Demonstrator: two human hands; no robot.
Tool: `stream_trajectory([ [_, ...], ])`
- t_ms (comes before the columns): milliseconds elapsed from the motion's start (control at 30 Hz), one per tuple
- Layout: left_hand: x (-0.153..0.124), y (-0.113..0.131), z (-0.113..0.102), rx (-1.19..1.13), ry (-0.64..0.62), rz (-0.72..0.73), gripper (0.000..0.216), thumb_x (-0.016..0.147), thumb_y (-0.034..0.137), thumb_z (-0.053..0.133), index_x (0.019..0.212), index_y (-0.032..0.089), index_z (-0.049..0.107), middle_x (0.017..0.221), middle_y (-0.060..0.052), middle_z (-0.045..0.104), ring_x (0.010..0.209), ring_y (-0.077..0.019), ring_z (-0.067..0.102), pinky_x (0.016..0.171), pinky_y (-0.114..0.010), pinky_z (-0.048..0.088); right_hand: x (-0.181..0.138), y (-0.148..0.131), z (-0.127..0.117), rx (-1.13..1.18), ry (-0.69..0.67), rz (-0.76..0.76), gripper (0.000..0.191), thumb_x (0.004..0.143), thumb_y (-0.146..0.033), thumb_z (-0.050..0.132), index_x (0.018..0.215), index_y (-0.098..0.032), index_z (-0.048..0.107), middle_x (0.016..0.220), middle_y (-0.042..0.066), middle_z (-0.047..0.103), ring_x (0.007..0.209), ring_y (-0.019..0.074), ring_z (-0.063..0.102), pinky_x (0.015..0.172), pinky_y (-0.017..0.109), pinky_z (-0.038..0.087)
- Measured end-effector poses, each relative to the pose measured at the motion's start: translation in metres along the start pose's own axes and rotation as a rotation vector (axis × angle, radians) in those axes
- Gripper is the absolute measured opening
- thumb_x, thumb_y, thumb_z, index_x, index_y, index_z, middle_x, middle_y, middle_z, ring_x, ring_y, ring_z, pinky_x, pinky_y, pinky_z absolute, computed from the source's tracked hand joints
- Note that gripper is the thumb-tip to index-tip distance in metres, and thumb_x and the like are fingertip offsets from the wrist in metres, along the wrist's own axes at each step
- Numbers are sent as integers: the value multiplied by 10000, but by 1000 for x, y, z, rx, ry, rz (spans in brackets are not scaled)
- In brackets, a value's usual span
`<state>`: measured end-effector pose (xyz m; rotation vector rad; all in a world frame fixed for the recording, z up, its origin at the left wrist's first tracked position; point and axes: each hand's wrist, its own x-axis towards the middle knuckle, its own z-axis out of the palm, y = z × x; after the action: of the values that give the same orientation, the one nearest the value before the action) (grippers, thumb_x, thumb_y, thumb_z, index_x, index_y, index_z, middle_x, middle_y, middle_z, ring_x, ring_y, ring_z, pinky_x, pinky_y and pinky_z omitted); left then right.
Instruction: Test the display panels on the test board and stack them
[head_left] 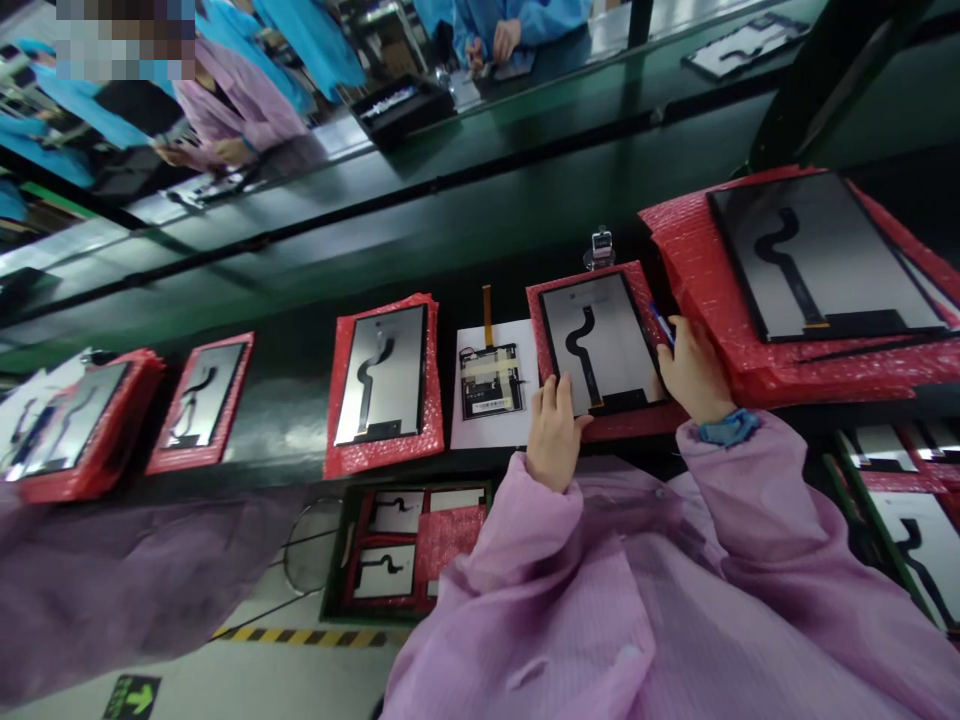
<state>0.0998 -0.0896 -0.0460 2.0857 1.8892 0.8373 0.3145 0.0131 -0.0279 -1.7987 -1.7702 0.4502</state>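
A grey display panel [600, 340] with a black flex cable lies face down on a red bubble-wrap sheet [536, 300] in front of me. My left hand [553, 432] rests at the panel's near left corner, fingers together and lying on its edge. My right hand [694, 368] is at the panel's right edge, curled round a blue pen [661, 322]. To the left of the panel a small circuit module [489, 380] with an orange ribbon lies on white paper.
More panels on red wrap lie along the bench: one [382, 385] left of the paper, others [201, 400] farther left, a large stack [817, 260] at right. A green crate [405, 545] of panels stands below. People in blue and pink coats work across the green conveyor [450, 200].
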Motion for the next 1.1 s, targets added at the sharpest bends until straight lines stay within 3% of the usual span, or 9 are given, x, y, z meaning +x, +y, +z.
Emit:
stream_trajectory([
  [167,-1,-5,-11,-84,-16,-12,560,942,47,537,1470,199,430,1413,-171,603,1286,-300,585,1097,-522,502,8,3,0,-23,-22,-43,525,876,-134,471,1393,-64,532,1346,264,614,1272,367,603,1102,570,470],
  [300,15,-16,-35,-120,38,42,409,965,213,606,1365,197,522,1290,-142,663,1214,-270,626,1056,-443,535,15,-10,-4,-128,22,-134,631,859,-57,394,1483,38,418,1473,311,507,1396,377,504,1159,573,418],
  [433,67,-44,-60,55,207,-108,265,987,338,575,1203,189,612,1235,-151,670,1224,-307,606,1105,-500,478,23,-40,-6,-226,5,-353,578,906,-138,446,1452,51,451,1418,311,536,1400,404,469,1172,599,394],
  [533,115,-65,-66,226,126,-348,465,921,354,674,1300,106,573,1330,-248,614,1309,-410,538,1104,-570,447,36,-61,1,-216,-130,-508,551,946,-244,500,1433,16,499,1402,281,566,1387,381,488,1185,566,407],
  [667,151,-82,-60,252,74,-436,411,887,137,627,1291,100,559,1292,-253,632,1288,-421,556,1042,-576,477,54,-69,20,-195,-284,-583,616,948,-372,580,1433,4,527,1441,266,564,1416,372,487,1212,539,391],
  [767,155,-96,-54,30,183,-422,505,809,1,600,1281,166,530,1090,-145,700,1118,-322,655,998,-516,512,55,-59,30,-164,-339,-592,759,912,-490,647,1484,-17,489,1536,268,491,1488,390,420,1234,568,360],
  [900,158,-114,-49,-470,353,-322,651,807,13,642,1376,247,429,867,7,675,849,-163,687,908,-347,546,47,-49,32,-132,-394,-588,869,902,-528,664,1548,-9,404,1607,271,406,1540,386,350,1264,564,323],
  [1000,162,-119,-48,-709,390,-249,535,896,178,672,1373,241,438,852,10,684,813,-138,692,875,-309,553,44,-51,31,-106,-395,-573,825,902,-488,676,1532,-20,422,1598,271,416,1539,394,346,1266,584,307],
  [1100,164,-119,-50,-751,354,-175,396,956,435,655,1272,229,534,849,-8,690,784,-142,691,825,-304,559,44,-55,32,-47,-388,-569,772,869,-409,720,1497,-43,458,1537,261,486,1501,407,394,1249,610,319],
])
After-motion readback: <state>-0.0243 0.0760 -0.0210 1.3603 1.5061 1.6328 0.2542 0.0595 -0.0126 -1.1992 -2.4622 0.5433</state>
